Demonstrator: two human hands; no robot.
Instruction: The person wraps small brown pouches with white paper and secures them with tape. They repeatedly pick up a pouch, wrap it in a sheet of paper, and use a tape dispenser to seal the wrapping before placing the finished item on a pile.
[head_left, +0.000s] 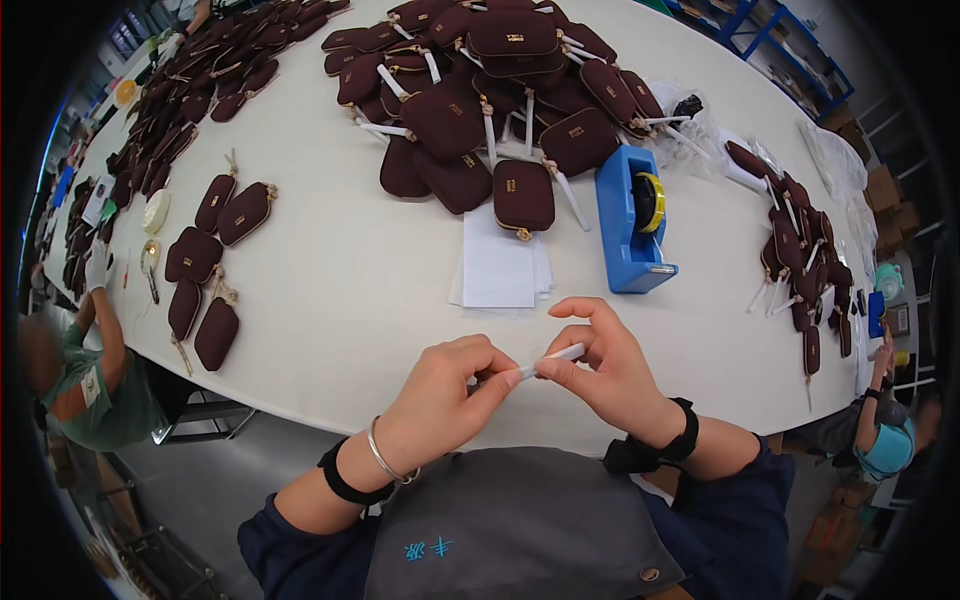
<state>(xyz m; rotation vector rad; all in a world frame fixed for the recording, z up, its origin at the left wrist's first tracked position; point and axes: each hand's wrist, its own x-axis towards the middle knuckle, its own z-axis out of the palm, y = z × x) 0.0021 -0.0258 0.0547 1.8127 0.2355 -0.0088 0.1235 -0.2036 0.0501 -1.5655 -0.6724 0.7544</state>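
Note:
Between the fingertips of both hands is a thin white paper roll (571, 352). My left hand (450, 386) pinches its left end, and my right hand (611, 367) grips it further right with thumb and fingers, index finger raised. A small clear patch that looks like tape (535, 352) stands up from the roll. Just beyond my hands lies a stack of white paper sheets (499, 266). One dark maroon zippered pouch (523, 195) rests over the stack's far edge. Right of the paper stands a blue tape dispenser (616, 217) with a yellow-edged tape roll (654, 202).
A heap of maroon pouches (450, 112), many with white paper-wrapped pulls, covers the table's far middle. Further pouches lie in a left group (217, 334), a far-left pile (187, 82) and a right pile (810, 255). People sit at left (97, 390) and right (885, 442).

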